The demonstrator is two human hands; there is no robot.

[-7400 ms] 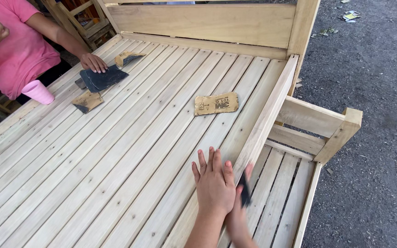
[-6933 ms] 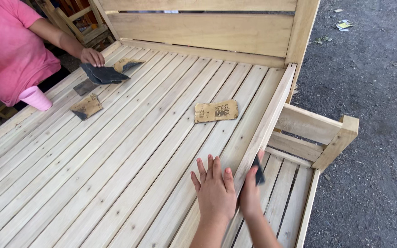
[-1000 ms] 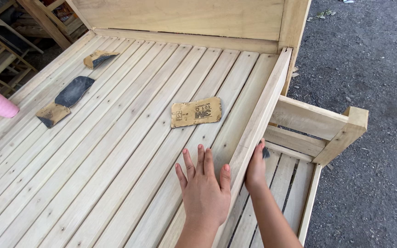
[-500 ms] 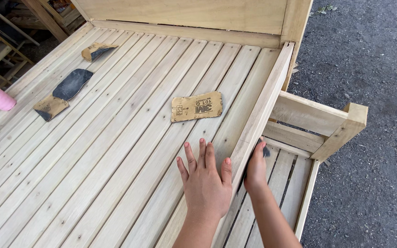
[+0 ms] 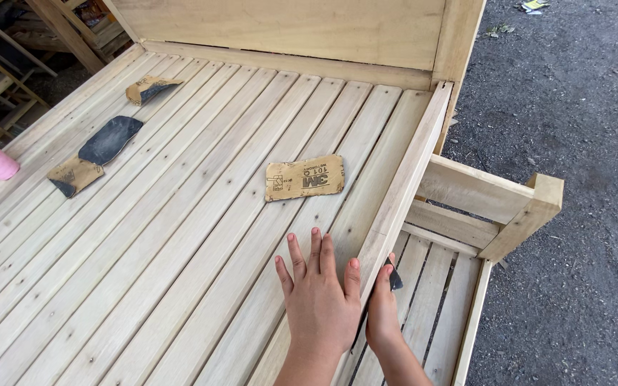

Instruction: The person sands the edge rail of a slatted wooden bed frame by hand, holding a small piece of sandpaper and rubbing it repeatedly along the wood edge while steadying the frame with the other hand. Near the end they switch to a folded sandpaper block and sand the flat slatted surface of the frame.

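Slatted platform (image 5: 180,236): pale wood, spanning most of the view.
Side rail (image 5: 402,193): set on edge along the platform's right side.
Left hand (image 5: 320,304): laid flat on the slats beside the rail, fingers spread, nothing held.
Right hand (image 5: 384,307): pressed against the rail's outer face, pinching dark sandpaper (image 5: 394,277).
Loose sandpaper sheet (image 5: 305,177): lying mid-platform, printed backing up.
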